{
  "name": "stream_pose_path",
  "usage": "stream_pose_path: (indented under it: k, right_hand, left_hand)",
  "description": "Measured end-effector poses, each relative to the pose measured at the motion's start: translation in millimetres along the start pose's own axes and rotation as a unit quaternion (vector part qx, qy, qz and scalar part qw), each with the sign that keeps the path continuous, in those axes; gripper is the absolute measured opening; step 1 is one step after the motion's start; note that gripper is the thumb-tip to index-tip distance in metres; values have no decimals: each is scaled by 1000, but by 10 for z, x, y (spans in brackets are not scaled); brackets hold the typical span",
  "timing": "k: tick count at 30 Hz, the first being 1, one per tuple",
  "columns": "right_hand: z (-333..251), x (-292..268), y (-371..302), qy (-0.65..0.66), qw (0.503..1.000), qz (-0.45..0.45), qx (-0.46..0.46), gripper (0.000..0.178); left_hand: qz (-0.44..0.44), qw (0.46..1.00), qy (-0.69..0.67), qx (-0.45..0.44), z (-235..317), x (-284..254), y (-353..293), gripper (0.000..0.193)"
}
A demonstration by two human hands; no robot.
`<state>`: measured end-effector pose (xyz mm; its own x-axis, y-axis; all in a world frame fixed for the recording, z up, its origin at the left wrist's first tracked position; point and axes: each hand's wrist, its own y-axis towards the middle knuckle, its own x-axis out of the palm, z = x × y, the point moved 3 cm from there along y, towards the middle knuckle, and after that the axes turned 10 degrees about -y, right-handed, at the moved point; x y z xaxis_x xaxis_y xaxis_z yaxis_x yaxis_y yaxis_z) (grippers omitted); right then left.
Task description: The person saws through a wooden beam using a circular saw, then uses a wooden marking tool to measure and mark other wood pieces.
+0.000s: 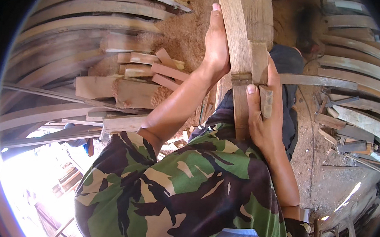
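Observation:
A long wooden piece [234, 33] runs from the top edge down toward my lap, with a notch cut across its lower part. Beside it, on the right, lie a wide wooden board [260, 19] and a shorter notched wooden block [258, 57]. My left hand [216, 45] grips the long piece by its left side, thumb stretched up along it and fingers hidden underneath. Lower down, my right hand [267, 118] is closed around the block, its thumb over the front and fingers along the right side. A small wooden end [266, 102] sticks out between that thumb and the fingers.
Curved wooden slats [92, 23] are stacked at the left, with more curved slats [358, 65] at the right. Short offcuts [169, 70] lie on sawdust [190, 35]. A thin wooden strip [316, 81] extends rightward behind my right hand. A cable [312, 142] crosses the floor.

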<state>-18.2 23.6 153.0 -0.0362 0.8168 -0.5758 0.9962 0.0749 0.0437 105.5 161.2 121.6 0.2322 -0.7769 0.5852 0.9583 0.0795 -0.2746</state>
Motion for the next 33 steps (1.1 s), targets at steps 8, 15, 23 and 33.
stream_pose_path:
  k: [8, 15, 23, 33]
  right_hand:
    - [57, -25, -36, 25, 999, 22, -26, 67]
    - [-12, -60, -35, 29, 999, 22, -21, 71]
    - [109, -16, -13, 19, 992, 67, -102, 72]
    - [-123, -129, 254, 40, 995, 76, -57, 67]
  left_hand:
    - [-10, 1000, 0, -21, 21, 62, 8, 70]
    - [-26, 999, -38, -23, 48, 132, 31, 69]
    - [-61, 996, -50, -30, 145, 214, -9, 66]
    - [-96, 995, -10, -11, 18, 130, 29, 74]
